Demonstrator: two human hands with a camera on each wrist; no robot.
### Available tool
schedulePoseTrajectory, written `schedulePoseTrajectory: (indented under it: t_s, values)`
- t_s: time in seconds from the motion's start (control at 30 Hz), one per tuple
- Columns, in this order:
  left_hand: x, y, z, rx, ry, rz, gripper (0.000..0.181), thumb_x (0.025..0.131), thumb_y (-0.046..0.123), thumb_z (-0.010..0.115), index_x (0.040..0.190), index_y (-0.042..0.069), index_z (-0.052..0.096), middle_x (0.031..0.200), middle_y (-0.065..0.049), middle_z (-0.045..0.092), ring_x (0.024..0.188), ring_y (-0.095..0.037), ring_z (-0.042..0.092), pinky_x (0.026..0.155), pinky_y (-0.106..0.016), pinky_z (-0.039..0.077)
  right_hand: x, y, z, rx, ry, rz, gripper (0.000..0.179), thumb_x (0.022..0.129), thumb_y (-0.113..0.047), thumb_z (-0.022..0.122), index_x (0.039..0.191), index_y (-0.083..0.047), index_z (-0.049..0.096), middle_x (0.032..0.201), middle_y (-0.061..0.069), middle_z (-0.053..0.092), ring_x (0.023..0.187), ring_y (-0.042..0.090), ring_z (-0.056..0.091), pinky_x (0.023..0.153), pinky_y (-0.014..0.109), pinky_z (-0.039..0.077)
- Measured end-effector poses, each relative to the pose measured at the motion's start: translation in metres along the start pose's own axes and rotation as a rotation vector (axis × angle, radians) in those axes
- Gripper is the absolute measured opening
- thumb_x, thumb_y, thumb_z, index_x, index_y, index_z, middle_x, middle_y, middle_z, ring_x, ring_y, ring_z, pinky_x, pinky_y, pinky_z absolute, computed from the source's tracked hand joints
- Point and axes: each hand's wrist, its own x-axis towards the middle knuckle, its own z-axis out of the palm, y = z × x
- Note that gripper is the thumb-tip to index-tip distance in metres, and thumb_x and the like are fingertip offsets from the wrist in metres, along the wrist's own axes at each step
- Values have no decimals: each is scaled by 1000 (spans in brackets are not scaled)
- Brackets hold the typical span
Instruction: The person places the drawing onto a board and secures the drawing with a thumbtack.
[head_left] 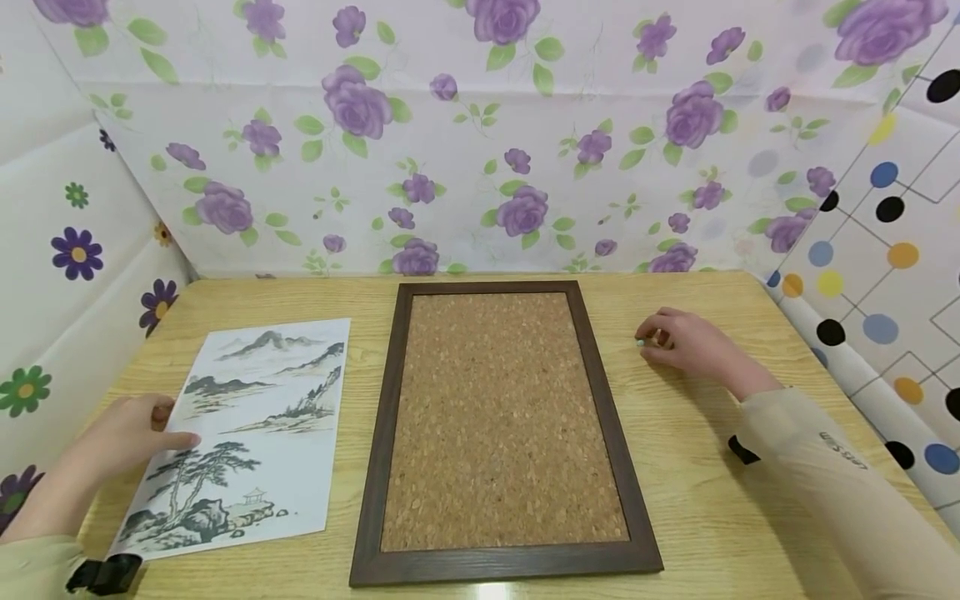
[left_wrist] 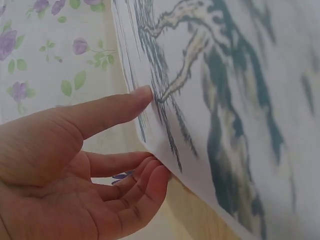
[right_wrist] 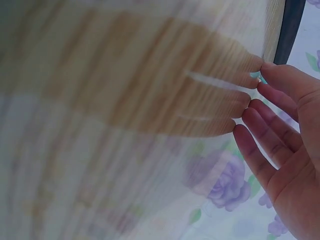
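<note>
On the left of the table lies a white sheet of paper (head_left: 300, 467) printed with an ink landscape of mountains and pines. My left hand (head_left: 135, 433) holds its left edge, thumb (left_wrist: 142, 95) over the printed face and the other fingers curled at the rim, which is lifted a little in the left wrist view. To the right, my right hand (head_left: 686, 342) is low over the tabletop, pinching a small teal piece (head_left: 640, 342) between thumb and index finger. Most of that piece is hidden by the fingertips, so its kind is unclear.
A cork board (head_left: 502, 417) with a dark brown frame (head_left: 378, 450) lies flat between the hands. The light wooden table (head_left: 697, 492) meets a flower-patterned cloth (head_left: 465, 167) at the back. Patterned cloths also hang at both sides.
</note>
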Motion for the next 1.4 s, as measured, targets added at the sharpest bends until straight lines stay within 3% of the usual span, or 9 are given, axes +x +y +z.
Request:
schedulePoseTrajectory:
  t_s: [0.27,0.53,0.83,1.1,1.4]
  values:
    - [0,-2,1,-89,-30,-39,91,87,38,74,135,-26,29,112,-42,55,93,-43,61,73,-47,57,-1,4,2,13,-8,22,21,92,-19,71,111,-11,69,104,7,64,85,16,62,74,36,56]
    - [0,-11,4,-116,-25,-30,89,90,40,71,138,-20,26,108,-38,56,91,-38,59,69,-37,53,0,-1,-3,20,14,28,18,91,-16,71,107,-9,70,100,9,65,83,17,61,73,35,54]
    - [2,-15,5,-95,-35,-40,99,91,47,67,142,-22,18,111,-42,57,91,-43,63,70,-47,55,3,-6,-6,-15,35,48,11,90,-14,72,100,-10,71,94,7,65,80,17,61,69,32,51]
    - [-3,-13,3,-92,-39,-18,87,93,33,68,141,-22,21,107,-37,60,89,-38,64,69,-42,56,5,-9,-3,-10,34,41,8,89,-13,72,97,-10,71,89,5,66,77,15,61,68,32,52]
    - [-4,-14,3,-163,-77,-12,75,97,25,63,145,-16,23,106,-25,62,87,-19,61,67,-29,52,6,-8,2,-11,37,39,4,89,-13,72,93,-12,71,81,1,67,71,11,56,65,29,48]
